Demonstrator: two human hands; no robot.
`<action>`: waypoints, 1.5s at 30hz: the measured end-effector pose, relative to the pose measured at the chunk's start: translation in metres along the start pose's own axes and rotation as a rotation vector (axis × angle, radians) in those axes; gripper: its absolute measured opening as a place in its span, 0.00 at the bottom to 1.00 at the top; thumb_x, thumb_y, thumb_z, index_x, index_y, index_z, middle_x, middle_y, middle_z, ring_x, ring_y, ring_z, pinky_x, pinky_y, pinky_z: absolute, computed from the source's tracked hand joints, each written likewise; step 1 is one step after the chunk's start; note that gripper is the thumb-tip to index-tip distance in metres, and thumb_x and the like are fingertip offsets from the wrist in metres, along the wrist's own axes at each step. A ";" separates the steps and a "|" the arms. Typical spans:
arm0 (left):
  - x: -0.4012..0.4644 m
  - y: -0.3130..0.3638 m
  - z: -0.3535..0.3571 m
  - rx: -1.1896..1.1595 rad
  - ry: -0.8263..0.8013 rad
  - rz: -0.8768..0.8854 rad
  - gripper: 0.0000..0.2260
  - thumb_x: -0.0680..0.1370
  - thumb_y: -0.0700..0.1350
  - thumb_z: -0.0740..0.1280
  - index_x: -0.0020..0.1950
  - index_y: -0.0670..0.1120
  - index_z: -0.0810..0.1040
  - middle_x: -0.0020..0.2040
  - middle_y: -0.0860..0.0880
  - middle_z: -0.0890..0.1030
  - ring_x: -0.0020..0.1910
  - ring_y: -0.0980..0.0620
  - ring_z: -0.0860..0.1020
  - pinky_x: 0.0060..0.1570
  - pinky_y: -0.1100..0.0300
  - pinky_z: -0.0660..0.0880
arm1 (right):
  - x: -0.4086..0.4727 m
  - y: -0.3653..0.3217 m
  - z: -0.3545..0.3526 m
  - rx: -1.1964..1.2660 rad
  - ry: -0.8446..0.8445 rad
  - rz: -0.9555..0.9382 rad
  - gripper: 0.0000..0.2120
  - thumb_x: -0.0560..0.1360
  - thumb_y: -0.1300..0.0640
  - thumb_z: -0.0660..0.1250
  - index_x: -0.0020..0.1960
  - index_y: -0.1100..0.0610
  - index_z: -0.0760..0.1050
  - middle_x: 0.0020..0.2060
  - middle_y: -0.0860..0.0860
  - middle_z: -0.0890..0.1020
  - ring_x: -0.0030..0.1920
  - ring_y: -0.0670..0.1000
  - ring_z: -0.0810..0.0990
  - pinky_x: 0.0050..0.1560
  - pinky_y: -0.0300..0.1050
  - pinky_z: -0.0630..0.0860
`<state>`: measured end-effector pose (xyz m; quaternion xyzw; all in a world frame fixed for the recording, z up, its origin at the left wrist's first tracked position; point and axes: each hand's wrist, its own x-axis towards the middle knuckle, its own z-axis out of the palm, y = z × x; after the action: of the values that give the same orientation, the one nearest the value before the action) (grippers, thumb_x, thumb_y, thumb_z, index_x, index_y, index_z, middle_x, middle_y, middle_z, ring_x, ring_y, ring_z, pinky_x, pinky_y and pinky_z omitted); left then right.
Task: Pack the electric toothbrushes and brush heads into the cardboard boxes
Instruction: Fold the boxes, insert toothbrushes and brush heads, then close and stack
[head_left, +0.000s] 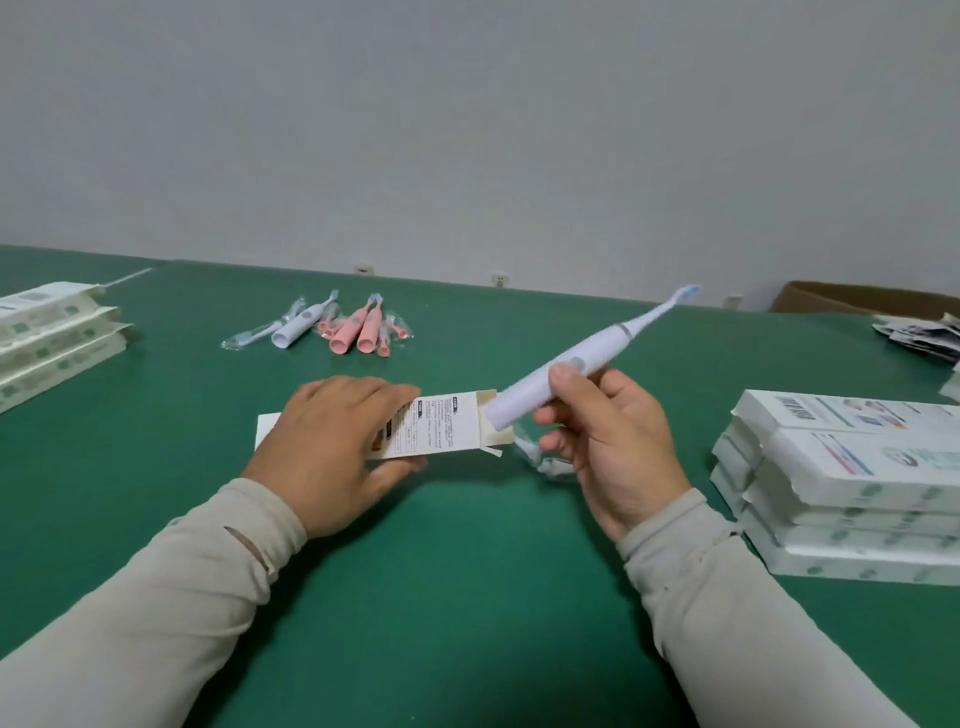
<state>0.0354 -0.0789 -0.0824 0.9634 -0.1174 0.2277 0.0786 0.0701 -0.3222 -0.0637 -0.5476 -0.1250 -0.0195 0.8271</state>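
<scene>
Broadly, a green counter (467, 597) fills the lower view, running back to a pale grey wall (467, 104). At the far right edge sits part of a brown carton (852, 299), with a heap of dark printed sachets (922, 336) just in front of it. On the right, near the person's right sleeve, stands a stack of white boxes (852, 488) lying flat, one on another. At the left edge lies another stack of pale boxes (52, 338), their end flaps showing. Toward the back of the counter, well apart from the hands, lies a cluster of pink toothbrushes (358, 330) beside one white toothbrush handle (296, 326) and brush heads in clear wrappers (249, 336).

Near the middle, the left hand (332, 441) lies over a white cardboard box (441, 428) flat on the counter, its fingers curved round the box and the thumb at the near edge, holding it down. The box's end flap is open toward the right. The right hand (613, 441) grips a white electric toothbrush (571, 366) between thumb and fingers, held tilted in the air, its base at the box's open end and its blue-tipped bristles pointing up and away to the right. A clear wrapped brush head (540, 457) sits under the right hand's lower fingers
</scene>
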 end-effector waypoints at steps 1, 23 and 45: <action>-0.001 -0.002 0.000 -0.002 -0.006 -0.003 0.27 0.73 0.61 0.70 0.69 0.54 0.73 0.60 0.54 0.78 0.58 0.48 0.75 0.61 0.50 0.67 | -0.002 0.001 0.004 -0.006 0.010 -0.017 0.02 0.76 0.62 0.71 0.47 0.59 0.79 0.34 0.52 0.83 0.32 0.47 0.80 0.28 0.37 0.76; -0.003 -0.007 0.005 -0.087 0.083 -0.048 0.28 0.72 0.61 0.73 0.69 0.54 0.73 0.60 0.54 0.78 0.57 0.47 0.75 0.56 0.51 0.67 | 0.005 0.016 -0.001 -0.225 0.062 0.203 0.09 0.78 0.54 0.70 0.50 0.60 0.76 0.35 0.50 0.80 0.27 0.47 0.74 0.25 0.40 0.72; -0.002 -0.012 0.004 -0.101 0.068 -0.073 0.30 0.72 0.64 0.70 0.71 0.55 0.70 0.62 0.56 0.77 0.59 0.50 0.73 0.60 0.51 0.67 | 0.000 0.026 0.000 -0.735 -0.094 -0.241 0.08 0.77 0.64 0.70 0.47 0.51 0.82 0.38 0.47 0.82 0.35 0.45 0.73 0.40 0.35 0.72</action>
<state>0.0382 -0.0676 -0.0877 0.9536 -0.0906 0.2509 0.1393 0.0742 -0.3117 -0.0876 -0.7892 -0.2109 -0.1351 0.5608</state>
